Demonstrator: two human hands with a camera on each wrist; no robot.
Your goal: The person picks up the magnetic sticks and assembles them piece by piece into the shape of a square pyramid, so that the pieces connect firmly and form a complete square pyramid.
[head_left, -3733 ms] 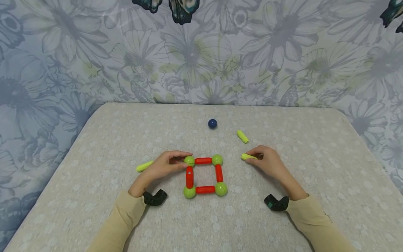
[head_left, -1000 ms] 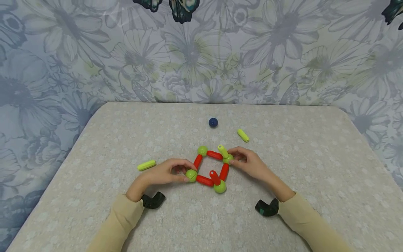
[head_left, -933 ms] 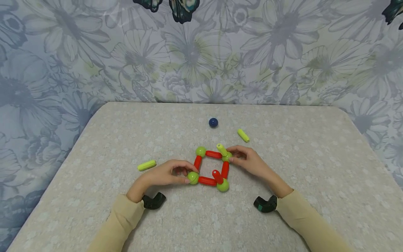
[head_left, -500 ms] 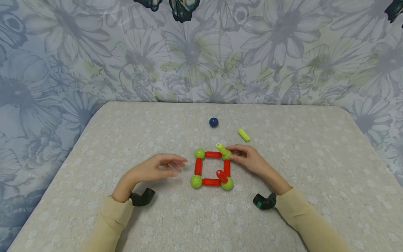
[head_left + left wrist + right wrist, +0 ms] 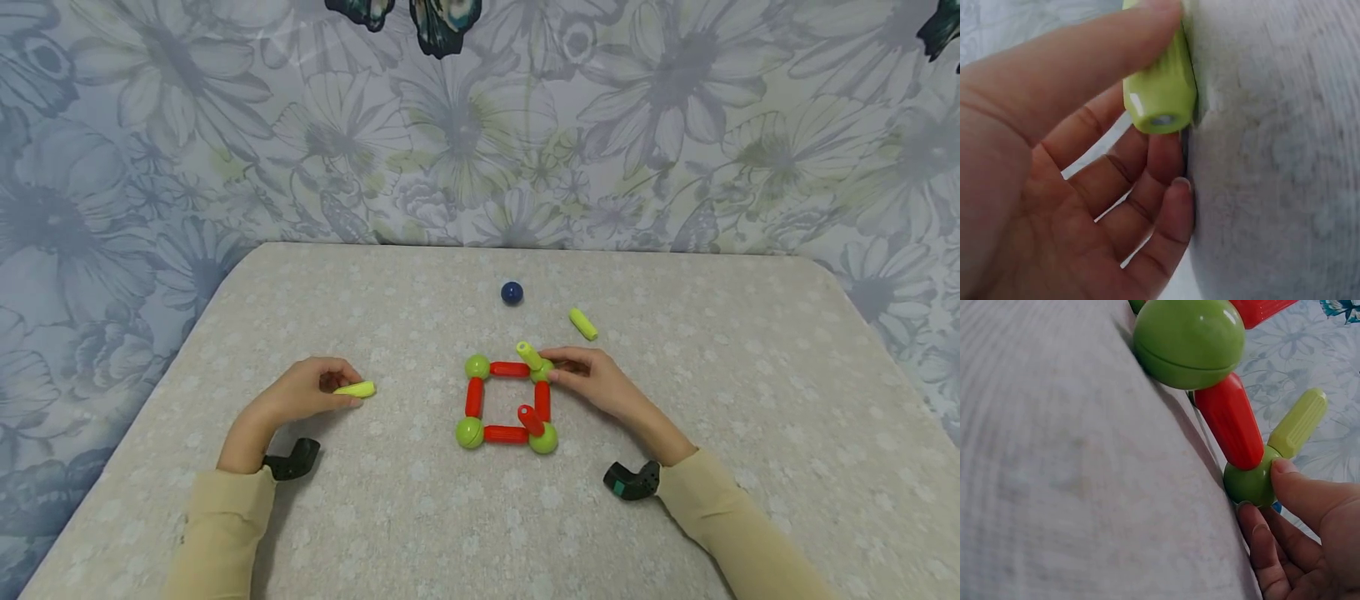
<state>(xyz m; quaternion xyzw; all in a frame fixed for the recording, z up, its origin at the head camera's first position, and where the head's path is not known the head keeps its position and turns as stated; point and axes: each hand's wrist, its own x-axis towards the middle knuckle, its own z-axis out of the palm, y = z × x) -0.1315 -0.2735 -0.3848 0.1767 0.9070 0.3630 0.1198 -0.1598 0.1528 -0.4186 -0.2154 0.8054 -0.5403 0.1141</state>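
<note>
My left hand (image 5: pixel 307 390) pinches a yellow-green magnetic rod (image 5: pixel 356 389) between thumb and fingers, low at the table; the left wrist view shows the thumb over the rod (image 5: pixel 1163 100), whose end has a metal dot. On the table lies a square of red rods (image 5: pixel 506 434) joined by green balls (image 5: pixel 470 432). At its far right corner my right hand (image 5: pixel 596 379) pinches the green ball (image 5: pixel 1250 484), from which a yellow-green rod (image 5: pixel 528 355) sticks up. Another red rod (image 5: pixel 530 420) rises from the near right ball (image 5: pixel 543 437).
Behind the square sit a dark blue ball (image 5: pixel 512 292) and a loose yellow-green rod (image 5: pixel 583 324). Black wrist cameras hang by the left sleeve (image 5: pixel 294 460) and right sleeve (image 5: pixel 632 481). A floral wall (image 5: pixel 465 125) borders the table's far edge.
My left hand has let go of the square's near left ball, moved left and taken hold of the rod lying there. Before that, my right hand brought a yellow-green rod onto the far right ball.
</note>
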